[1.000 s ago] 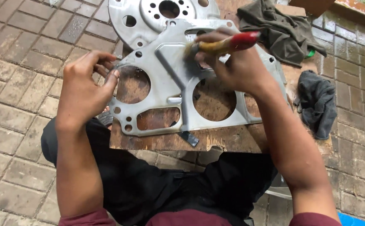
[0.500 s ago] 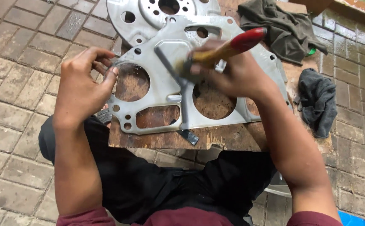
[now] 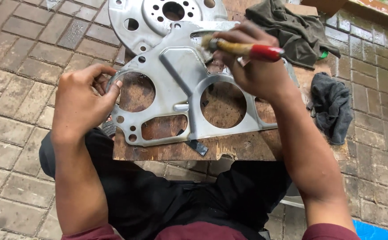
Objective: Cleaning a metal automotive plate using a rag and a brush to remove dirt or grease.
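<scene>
A flat grey metal plate point(image 3: 176, 84) with large round cut-outs lies on a wooden board point(image 3: 229, 149) in front of me. My left hand point(image 3: 85, 100) grips the plate's left edge beside a round opening. My right hand point(image 3: 252, 66) is closed on a paintbrush point(image 3: 243, 48) with a wooden handle and red end. The bristles rest on the upper middle of the plate, and the handle points right.
A round metal disc with several holes point(image 3: 158, 18) lies behind the plate. A dark green cloth point(image 3: 292, 26) and a dark grey rag point(image 3: 334, 106) lie at the right. Brick paving point(image 3: 20, 66) surrounds the board. A small dark strip point(image 3: 197, 146) sits on the board's near edge.
The brush has swung from pointing up-right to lying nearly level, its bristles shifted right on the plate. My left hand keeps its hold on the plate's edge.
</scene>
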